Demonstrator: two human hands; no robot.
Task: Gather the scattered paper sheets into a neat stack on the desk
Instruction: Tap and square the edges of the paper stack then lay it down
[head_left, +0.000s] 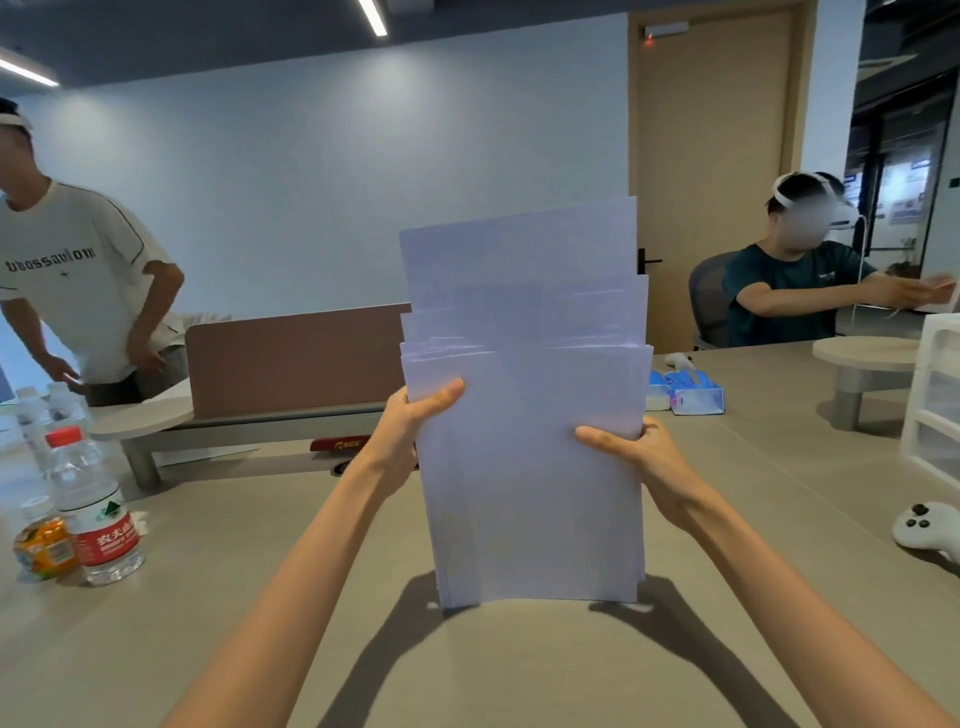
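— White plain paper sheets (524, 415), a thick bundle of them, stand upright in front of you over the beige matte desk (519, 675). You hold them on end, in the middle of your view.

— And your left hand (410, 415) grips the bundle's left edge. The thumb lies across the front and the other fingers are hidden behind the paper.

— Your right hand (628, 447) grips the right edge a little lower, thumb on the front as well, fingers curled round the back.

— The tops do not line up: your sheets rise in three uneven steps, the tallest at the back. The bottom edges look nearly level.

— Whether that bottom edge touches the desk, I cannot tell you. Its dark shadow lies on the surface right under it.

— On your left stands a clear plastic water bottle with a red cap and red label (93, 509), and just beside it a smaller bottle with an orange label (44, 545).

— On your right lies a white plastic game controller (927, 525), well apart from the paper. Blue-and-white tissue packs (696, 397) sit behind the bundle, to its right.

— Farther back, a white plastic drawer unit (935, 395) stands at your right, and a brown divider panel (296, 358) runs behind your left hand.
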